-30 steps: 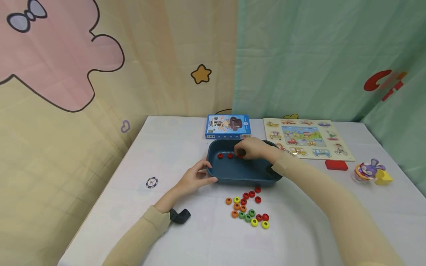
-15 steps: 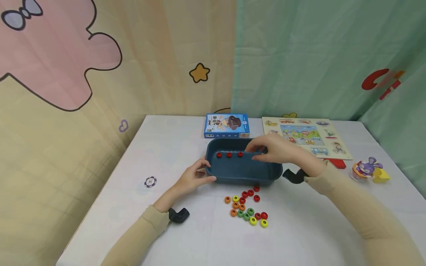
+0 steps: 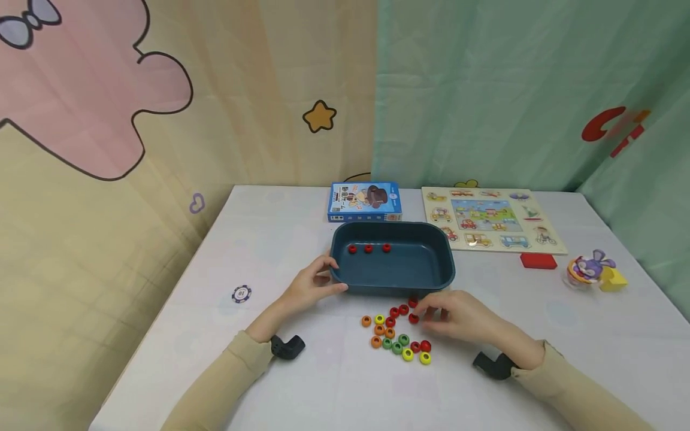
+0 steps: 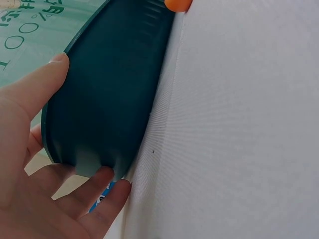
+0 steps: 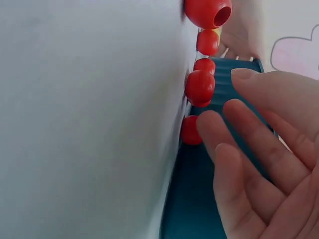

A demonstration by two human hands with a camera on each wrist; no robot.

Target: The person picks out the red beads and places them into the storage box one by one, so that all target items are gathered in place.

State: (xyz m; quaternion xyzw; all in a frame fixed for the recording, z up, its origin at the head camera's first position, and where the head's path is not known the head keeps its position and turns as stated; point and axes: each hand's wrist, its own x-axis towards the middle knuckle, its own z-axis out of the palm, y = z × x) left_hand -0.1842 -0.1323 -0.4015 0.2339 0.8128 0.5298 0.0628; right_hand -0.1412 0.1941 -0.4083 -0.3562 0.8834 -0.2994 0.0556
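A dark teal rectangular tray sits mid-table, with 3 red beads in a row along its far side. My left hand holds the tray's left end; in the left wrist view the thumb is on the rim and the fingers lie against the end wall. My right hand is in front of the tray, fingers loosely bent, fingertips right beside a loose red bead. In the right wrist view nothing shows between its thumb and fingers, and red beads stand just past the fingertips.
Orange beads, green beads and yellow beads lie before the tray. Behind it are a blue box and a picture puzzle board. Right: a red block, purple bunny toy, yellow block. Left: a chip-like disc.
My right hand has left the row of red beads inside the tray, opened and come back toward me to the loose beads. The left hand has stayed at the tray's left end.
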